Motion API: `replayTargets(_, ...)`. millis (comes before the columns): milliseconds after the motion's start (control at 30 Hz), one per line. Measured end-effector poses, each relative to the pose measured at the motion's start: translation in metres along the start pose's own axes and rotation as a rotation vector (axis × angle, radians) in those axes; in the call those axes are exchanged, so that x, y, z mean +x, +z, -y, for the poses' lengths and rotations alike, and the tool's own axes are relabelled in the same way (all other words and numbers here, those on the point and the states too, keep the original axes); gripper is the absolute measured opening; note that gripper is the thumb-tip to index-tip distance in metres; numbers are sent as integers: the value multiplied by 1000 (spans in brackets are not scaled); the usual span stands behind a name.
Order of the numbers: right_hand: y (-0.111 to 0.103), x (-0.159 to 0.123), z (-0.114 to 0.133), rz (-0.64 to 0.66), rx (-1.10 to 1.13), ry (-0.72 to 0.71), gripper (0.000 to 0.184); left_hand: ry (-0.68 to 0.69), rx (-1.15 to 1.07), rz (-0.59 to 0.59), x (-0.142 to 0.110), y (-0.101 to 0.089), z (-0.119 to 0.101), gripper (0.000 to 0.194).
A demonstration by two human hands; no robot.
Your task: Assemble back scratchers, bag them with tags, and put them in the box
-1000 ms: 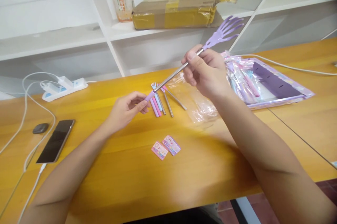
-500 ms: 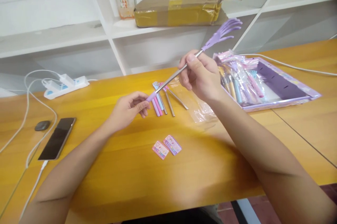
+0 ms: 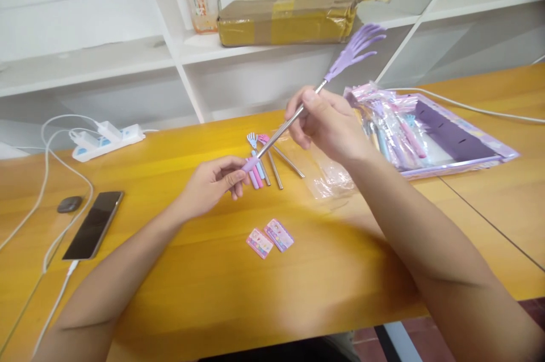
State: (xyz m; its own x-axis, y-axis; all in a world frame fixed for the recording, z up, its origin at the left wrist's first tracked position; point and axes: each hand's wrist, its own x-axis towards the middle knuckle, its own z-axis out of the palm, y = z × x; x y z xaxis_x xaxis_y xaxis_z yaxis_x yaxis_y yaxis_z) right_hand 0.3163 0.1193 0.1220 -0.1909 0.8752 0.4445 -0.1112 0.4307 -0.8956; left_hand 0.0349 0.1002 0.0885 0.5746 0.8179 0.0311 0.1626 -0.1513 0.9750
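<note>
A back scratcher (image 3: 284, 127) with a purple claw head, a silver metal rod and a purple grip slants up to the right above the table. My left hand (image 3: 215, 185) is closed round its purple grip at the lower end. Higher up, my right hand (image 3: 326, 121) pinches the metal rod just below the claw. Behind my left hand lie several back scratcher parts: coloured handles (image 3: 256, 173), metal rods (image 3: 275, 169) and a blue claw head (image 3: 252, 139). Two small printed cards (image 3: 269, 238) rest on the table nearer to me.
On the right stands a purple box (image 3: 460, 168) holding bagged back scratchers (image 3: 395, 129). Clear plastic wrapping (image 3: 330, 180) lies beside it. A phone (image 3: 93, 226) on a cable, a small dark object (image 3: 69, 204) and a power strip (image 3: 108, 143) are at left. A taped carton (image 3: 289, 19) sits on the shelf.
My left hand has shifted slightly right and down with the grip. The claw end has moved a little left and up, and my right hand has slipped slightly left and down.
</note>
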Motion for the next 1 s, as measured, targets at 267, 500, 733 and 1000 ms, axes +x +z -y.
replayTargets(267, -11, 9, 7, -240, 24, -168, 71, 40, 67, 34, 0, 0, -1, 35)
replayTargets(500, 0, 6, 4, -251, -42, -198, 74, 39, 56, 13, 2, 0, -1, 38)
replayTargets(733, 1, 5, 4, -258, -8, -191, 72, 48, 80, 17, -2, 0, -2, 36)
replayTargets(1000, 3, 7, 1, -233, -37, -198, 75, 51, 110, -4, -4, 0, -3, 33)
